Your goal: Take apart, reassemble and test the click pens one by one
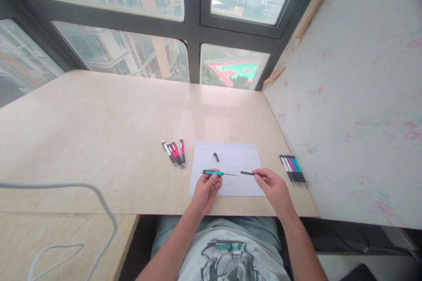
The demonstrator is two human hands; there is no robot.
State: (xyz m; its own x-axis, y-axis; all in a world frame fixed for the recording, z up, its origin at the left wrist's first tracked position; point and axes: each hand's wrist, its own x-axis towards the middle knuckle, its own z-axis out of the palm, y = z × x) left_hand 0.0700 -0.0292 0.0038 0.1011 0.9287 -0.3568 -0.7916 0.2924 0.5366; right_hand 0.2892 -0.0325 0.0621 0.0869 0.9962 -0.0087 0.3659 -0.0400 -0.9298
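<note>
Above a sheet of white paper, my left hand is closed around a teal pen barrel. A thin refill sticks out of its right end. My right hand pinches a slim black tube, which looks like the pen's grip section. A gap separates the tube from the refill tip, and the two point at each other. Beyond my hands, a small black piece like a pen clip lies on the paper. Small writing runs along the paper's far edge.
Several pink and white pens lie left of the paper. A row of several pens in white, purple and teal lies at the right, near the flowered wall. A grey cable loops over the left side. Windows border the table's far edge.
</note>
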